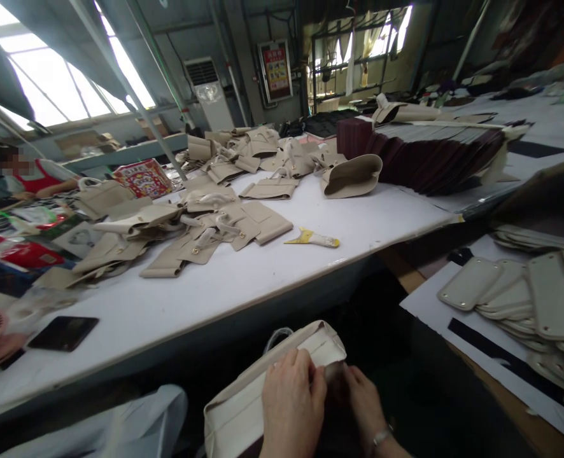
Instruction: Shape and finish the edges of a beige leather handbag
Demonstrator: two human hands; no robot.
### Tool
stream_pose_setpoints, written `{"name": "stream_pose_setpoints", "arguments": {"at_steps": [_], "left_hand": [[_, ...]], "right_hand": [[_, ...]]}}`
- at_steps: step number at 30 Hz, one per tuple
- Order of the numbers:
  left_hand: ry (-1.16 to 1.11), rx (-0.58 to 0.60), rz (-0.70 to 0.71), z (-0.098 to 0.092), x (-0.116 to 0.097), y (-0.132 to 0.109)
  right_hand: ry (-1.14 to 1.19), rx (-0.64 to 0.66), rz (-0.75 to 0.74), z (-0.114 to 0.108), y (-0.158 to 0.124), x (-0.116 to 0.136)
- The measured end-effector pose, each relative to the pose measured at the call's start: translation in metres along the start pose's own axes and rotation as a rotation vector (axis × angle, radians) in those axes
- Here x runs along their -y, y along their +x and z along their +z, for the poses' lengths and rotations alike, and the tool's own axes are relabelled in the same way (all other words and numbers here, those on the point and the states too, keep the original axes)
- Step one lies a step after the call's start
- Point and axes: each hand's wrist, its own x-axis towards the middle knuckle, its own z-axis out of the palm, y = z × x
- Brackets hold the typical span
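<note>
Below the table's front edge, a beige bag (237, 407) with a pale inner face and folded rim is tilted in front of me. My left hand (294, 397) lies over it, its fingers curled and gripping near the upper edge. At the bag's right corner, my right hand (364, 401) has its fingers closed on the edge; the fingertips are partly hidden. Dark material shows between the two hands, too dim to make out. A clear loop (278, 337) sticks up behind the bag.
The white table (244, 286) carries beige bag pieces (215, 222), a yellow-and-white tool (313, 238), a stack of dark red panels (420, 156) and a phone (63, 333). Grey panels (556, 296) lie on the right. Plastic sheeting (119, 423) is lower left. A person (38, 181) sits far left.
</note>
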Motion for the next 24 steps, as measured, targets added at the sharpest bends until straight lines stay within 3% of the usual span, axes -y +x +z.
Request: {"name": "stream_pose_setpoints", "arguments": {"at_steps": [2,4,6,8,14,19,24], "left_hand": [[0.000,-0.026,0.006,-0.001,-0.001,-0.002],[0.008,-0.049,0.020,0.000,-0.001,-0.003],[0.019,-0.059,0.028,0.001,-0.001,-0.005],[0.026,-0.072,0.029,0.002,-0.001,-0.006],[0.051,-0.105,0.020,0.004,-0.002,-0.012],[0.022,-0.168,0.041,0.008,0.000,-0.022],[-0.011,-0.258,0.015,0.004,0.020,-0.039]], "right_hand": [[-0.124,-0.093,-0.153,-0.022,-0.017,0.011],[-0.273,-0.138,-0.535,-0.041,-0.034,0.027],[-0.418,-0.138,-0.900,-0.050,-0.044,0.045],[-0.571,-0.145,-1.073,-0.047,-0.045,0.057],[-0.804,-0.258,-1.146,-0.023,-0.031,0.054],[-0.777,-0.201,-1.181,-0.020,-0.033,0.054],[-0.724,-0.157,-1.219,-0.001,-0.043,0.059]]}}
